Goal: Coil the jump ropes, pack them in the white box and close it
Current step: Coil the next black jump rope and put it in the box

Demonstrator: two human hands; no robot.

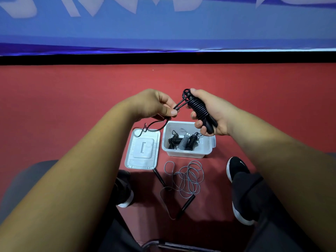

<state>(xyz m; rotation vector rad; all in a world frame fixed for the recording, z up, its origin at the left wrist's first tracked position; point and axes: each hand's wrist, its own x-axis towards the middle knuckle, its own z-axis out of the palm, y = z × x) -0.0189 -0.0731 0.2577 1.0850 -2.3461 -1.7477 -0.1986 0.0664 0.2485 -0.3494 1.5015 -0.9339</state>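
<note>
My right hand [211,113] grips the handles of a black jump rope [198,108] whose cord is wound round them in tight turns. My left hand [158,104] pinches the loose end of that cord, and the slack hangs in a loop down over the lid. Below my hands the white box [207,148] stands open on the red floor with three coiled ropes inside, two black and one grey [183,141]. Its white lid [141,151] lies flat to the left of the box. A grey rope with black handles [185,177] lies uncoiled in front of the box.
My two black shoes [236,171] rest on the red floor on either side of the loose grey rope. A chair's metal frame [163,245] shows at the bottom. A black strip and a blue banner [163,30] close off the far side.
</note>
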